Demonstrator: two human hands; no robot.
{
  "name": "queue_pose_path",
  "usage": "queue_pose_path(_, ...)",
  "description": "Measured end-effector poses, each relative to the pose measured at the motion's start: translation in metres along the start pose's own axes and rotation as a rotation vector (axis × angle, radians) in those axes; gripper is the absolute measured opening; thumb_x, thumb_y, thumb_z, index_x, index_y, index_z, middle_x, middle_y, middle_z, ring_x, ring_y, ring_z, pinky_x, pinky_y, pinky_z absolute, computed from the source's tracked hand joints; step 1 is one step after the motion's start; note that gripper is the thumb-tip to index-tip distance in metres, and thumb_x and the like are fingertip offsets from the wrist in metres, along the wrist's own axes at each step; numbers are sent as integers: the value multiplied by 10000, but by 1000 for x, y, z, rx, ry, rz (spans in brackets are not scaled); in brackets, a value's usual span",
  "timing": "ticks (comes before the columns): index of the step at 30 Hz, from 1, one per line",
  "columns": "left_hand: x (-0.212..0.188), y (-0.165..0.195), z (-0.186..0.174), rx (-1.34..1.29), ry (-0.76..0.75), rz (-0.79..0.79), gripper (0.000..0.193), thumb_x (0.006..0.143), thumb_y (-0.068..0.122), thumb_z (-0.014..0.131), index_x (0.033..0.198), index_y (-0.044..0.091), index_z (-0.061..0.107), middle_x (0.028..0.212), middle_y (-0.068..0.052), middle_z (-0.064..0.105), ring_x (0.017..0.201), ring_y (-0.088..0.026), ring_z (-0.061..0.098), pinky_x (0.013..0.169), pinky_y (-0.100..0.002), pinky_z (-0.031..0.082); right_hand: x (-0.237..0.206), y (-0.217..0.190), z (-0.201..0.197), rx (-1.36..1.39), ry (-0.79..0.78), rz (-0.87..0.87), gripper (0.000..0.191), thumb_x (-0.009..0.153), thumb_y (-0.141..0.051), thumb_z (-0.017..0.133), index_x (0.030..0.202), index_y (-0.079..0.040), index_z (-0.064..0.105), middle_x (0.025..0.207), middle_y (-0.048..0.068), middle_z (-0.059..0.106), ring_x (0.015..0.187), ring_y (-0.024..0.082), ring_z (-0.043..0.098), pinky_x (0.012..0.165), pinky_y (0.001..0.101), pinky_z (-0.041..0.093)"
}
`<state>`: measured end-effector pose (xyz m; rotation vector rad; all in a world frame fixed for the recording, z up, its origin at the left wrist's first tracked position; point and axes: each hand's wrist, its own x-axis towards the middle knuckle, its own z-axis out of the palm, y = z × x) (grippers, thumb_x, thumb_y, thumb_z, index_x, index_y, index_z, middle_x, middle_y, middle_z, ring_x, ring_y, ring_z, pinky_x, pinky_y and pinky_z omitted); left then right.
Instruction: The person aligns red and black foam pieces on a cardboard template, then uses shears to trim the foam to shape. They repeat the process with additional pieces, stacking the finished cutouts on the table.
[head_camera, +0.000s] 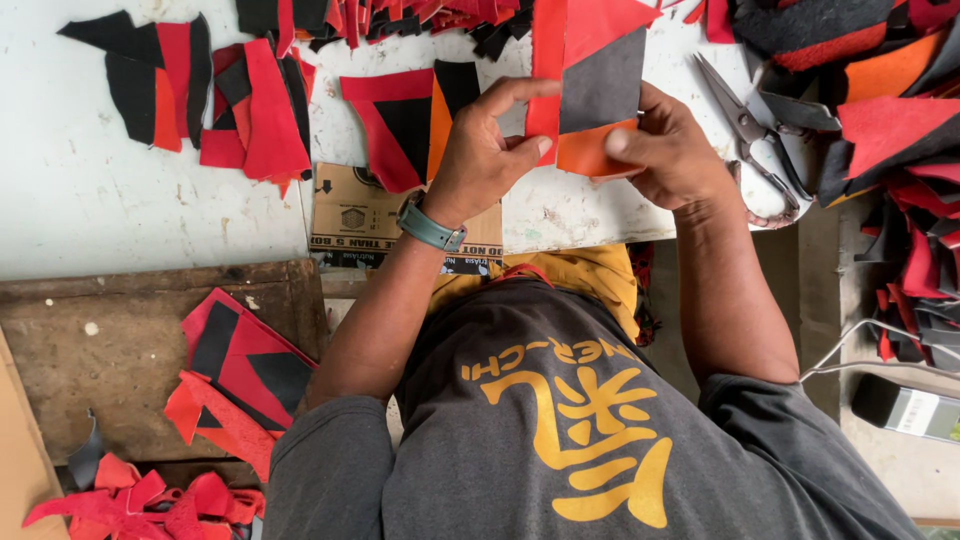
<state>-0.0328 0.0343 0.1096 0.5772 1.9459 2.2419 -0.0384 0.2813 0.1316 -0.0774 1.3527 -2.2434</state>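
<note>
My left hand and my right hand both grip a patchwork piece of red, black and orange material, held above the white table. The left hand, with a teal wristband, pinches its red left edge between thumb and fingers. On the other side the right thumb presses the orange lower corner. The piece stands upright between the two hands.
Scissors lie just right of my right hand. Cut red and black pieces cover the table's far left and top, with a heap at right. A cardboard piece lies at the table edge. More scraps rest on a wooden bench.
</note>
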Motion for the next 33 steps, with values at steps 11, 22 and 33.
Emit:
queue_pose_path(11, -28, 24, -26, 72, 41, 0, 401, 1001, -90, 686, 1385, 22, 656, 1323, -93, 643, 1049, -74, 642, 789, -206, 583, -11, -51, -64, -485, 290, -534, 82, 1127, 8, 719, 1166, 67, 678, 1026, 178, 707, 817, 244, 707, 671, 332, 576)
queue_pose_path(22, -5, 36, 4, -4, -49, 62, 566, 968, -104, 700, 1494, 38, 547, 1501, -40, 549, 1010, -23, 628, 700, -169, 557, -20, -13, 19, -105, -8, -252, 608, 892, 43, 881, 1384, -22, 530, 1093, 145, 726, 899, 213, 743, 735, 309, 631)
queue_pose_path(33, 0, 41, 17, -69, -142, 126, 561, 1030, -152, 681, 1520, 43, 489, 1509, -19, 492, 1386, -110, 561, 983, -252, 633, -22, -15, 14, -98, -25, -289, 655, 900, 67, 876, 1429, -22, 500, 1185, 129, 703, 950, 200, 747, 786, 310, 644)
